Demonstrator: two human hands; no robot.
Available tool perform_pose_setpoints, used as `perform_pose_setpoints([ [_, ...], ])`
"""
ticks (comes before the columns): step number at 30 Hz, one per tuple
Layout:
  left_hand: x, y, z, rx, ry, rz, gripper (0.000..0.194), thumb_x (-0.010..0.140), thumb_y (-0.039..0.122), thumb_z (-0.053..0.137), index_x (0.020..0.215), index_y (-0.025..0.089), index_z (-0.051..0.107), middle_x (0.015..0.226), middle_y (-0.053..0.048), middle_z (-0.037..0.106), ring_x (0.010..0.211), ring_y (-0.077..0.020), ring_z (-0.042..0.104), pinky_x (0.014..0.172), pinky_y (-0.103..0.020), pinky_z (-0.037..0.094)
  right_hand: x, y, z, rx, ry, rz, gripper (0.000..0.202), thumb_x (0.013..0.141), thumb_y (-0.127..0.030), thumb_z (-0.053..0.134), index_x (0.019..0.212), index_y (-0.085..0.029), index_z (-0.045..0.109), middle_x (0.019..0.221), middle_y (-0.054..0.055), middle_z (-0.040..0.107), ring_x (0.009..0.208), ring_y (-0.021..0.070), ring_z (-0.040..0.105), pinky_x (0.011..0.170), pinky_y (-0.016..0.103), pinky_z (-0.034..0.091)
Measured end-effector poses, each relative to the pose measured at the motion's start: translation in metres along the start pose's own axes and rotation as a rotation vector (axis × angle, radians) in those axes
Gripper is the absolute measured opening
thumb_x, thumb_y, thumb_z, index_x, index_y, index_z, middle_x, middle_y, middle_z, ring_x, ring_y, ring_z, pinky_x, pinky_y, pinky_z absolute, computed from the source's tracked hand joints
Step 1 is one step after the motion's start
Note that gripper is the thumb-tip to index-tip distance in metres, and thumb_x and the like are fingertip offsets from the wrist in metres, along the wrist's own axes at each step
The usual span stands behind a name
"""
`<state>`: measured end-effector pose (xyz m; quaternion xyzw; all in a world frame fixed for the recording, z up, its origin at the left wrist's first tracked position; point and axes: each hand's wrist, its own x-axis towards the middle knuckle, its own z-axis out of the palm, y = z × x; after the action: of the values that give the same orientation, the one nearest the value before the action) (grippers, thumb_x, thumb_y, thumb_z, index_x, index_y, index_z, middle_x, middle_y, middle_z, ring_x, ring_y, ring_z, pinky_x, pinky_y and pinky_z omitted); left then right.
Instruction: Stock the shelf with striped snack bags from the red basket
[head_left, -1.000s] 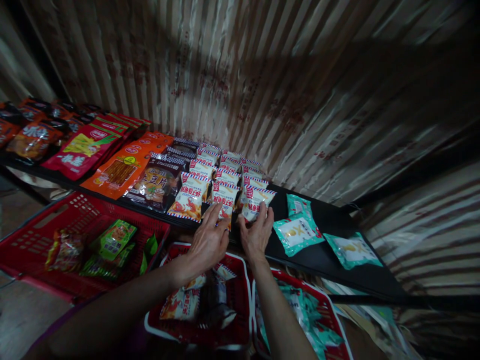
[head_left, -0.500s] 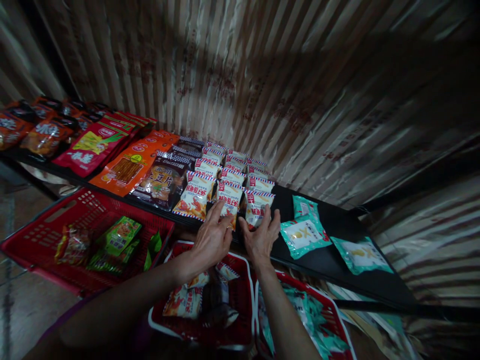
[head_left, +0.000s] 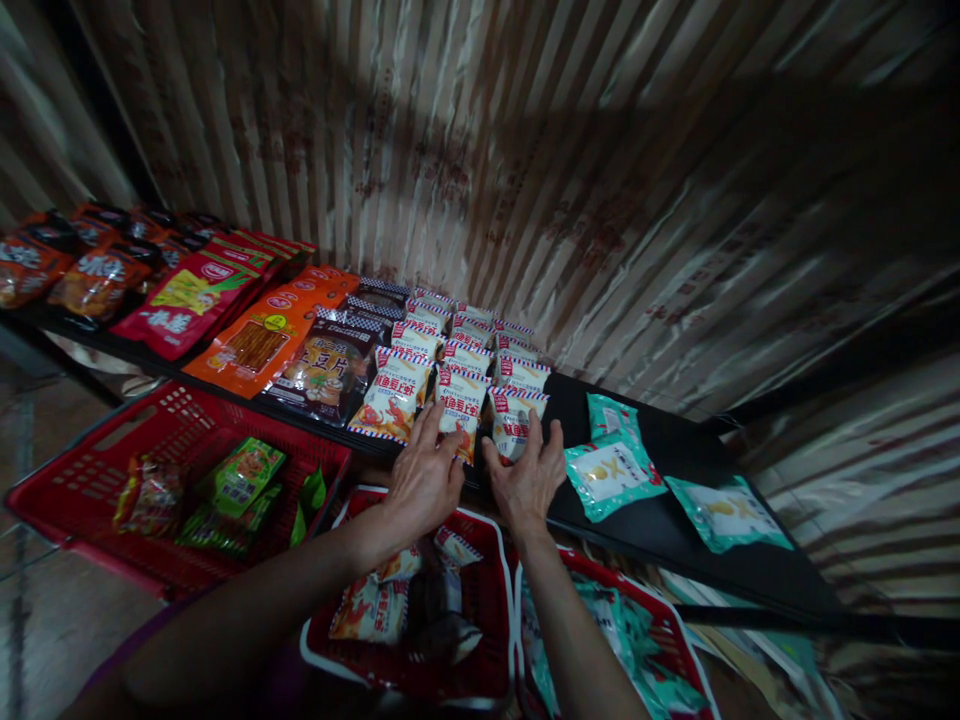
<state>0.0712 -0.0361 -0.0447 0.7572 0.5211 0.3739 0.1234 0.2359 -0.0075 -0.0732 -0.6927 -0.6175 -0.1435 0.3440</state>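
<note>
Small white-and-orange snack packets with striped edges stand in three rows on a black shelf (head_left: 675,440). My left hand (head_left: 426,470) lies with its fingers against the lower part of the front middle packet (head_left: 463,392). Around the bottom of the front right packet (head_left: 517,415), my right hand (head_left: 527,480) has its thumb and fingers spread, touching its lower edges. To the left of both hands is the front left packet (head_left: 392,390). Teal snack packets (head_left: 611,475) lie flat on the shelf right of my right hand.
Brown snack bags (head_left: 324,365), an orange bag (head_left: 259,345) and a red bag (head_left: 187,300) line the shelf leftward. Below it stand a red basket (head_left: 75,490) with green packets, a white-rimmed basket (head_left: 512,600) with striped packets, and another basket (head_left: 697,660) with teal packets.
The view has shifted very slightly. Both hands remain at the front middle and right packets, with only slight finger movement; the packets have stayed in place.
</note>
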Motion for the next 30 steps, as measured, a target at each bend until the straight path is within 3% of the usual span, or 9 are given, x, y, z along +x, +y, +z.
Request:
perform_pose_setpoints([
  [5, 0.002, 0.001, -0.001, 0.072, -0.052, -0.042, 0.040, 0.078, 0.014, 0.053, 0.118, 0.016, 0.057, 0.149, -0.014, 0.026, 0.134, -0.0357, 0.031, 0.102, -0.050, 0.041, 0.005, -0.003, -0.002, 0.025, -0.004, 0.077, 0.070, 0.080, -0.050, 0.051, 0.140, -0.018, 0.034, 0.140, 0.020, 0.037, 0.122, 0.0347, 0.045, 0.091, 0.050, 0.045],
  [12, 0.002, -0.002, 0.003, 0.127, -0.077, -0.037, 0.044, 0.077, 0.012, 0.053, 0.121, 0.018, 0.053, 0.150, -0.015, 0.023, 0.126, -0.0340, 0.041, 0.094, -0.049, 0.048, 0.016, 0.001, 0.005, 0.151, 0.152, 0.157, 0.071, 0.083, -0.051, 0.048, 0.138, -0.010, 0.034, 0.139, 0.023, 0.038, 0.131, 0.0348, 0.035, 0.101, 0.052, 0.036],
  [22, 0.005, -0.018, 0.023, 0.187, -0.058, -0.009, 0.055, 0.079, 0.002, 0.045, 0.129, 0.026, 0.047, 0.146, -0.014, 0.028, 0.123, -0.0298, 0.043, 0.091, -0.046, 0.047, 0.010, 0.004, 0.015, 0.122, 0.089, 0.169, 0.073, 0.079, -0.057, 0.051, 0.135, -0.012, 0.040, 0.139, 0.023, 0.036, 0.128, 0.0385, 0.036, 0.099, 0.055, 0.035],
  [30, 0.006, -0.026, 0.039, 0.165, 0.040, -0.028, 0.046, 0.084, 0.004, 0.039, 0.126, 0.022, 0.049, 0.116, -0.011, 0.048, 0.106, -0.0221, 0.050, 0.085, -0.036, 0.049, 0.009, 0.001, 0.012, 0.186, -0.007, 0.259, 0.073, 0.080, -0.054, 0.049, 0.138, -0.012, 0.035, 0.143, 0.023, 0.032, 0.131, 0.0379, 0.034, 0.098, 0.053, 0.037],
])
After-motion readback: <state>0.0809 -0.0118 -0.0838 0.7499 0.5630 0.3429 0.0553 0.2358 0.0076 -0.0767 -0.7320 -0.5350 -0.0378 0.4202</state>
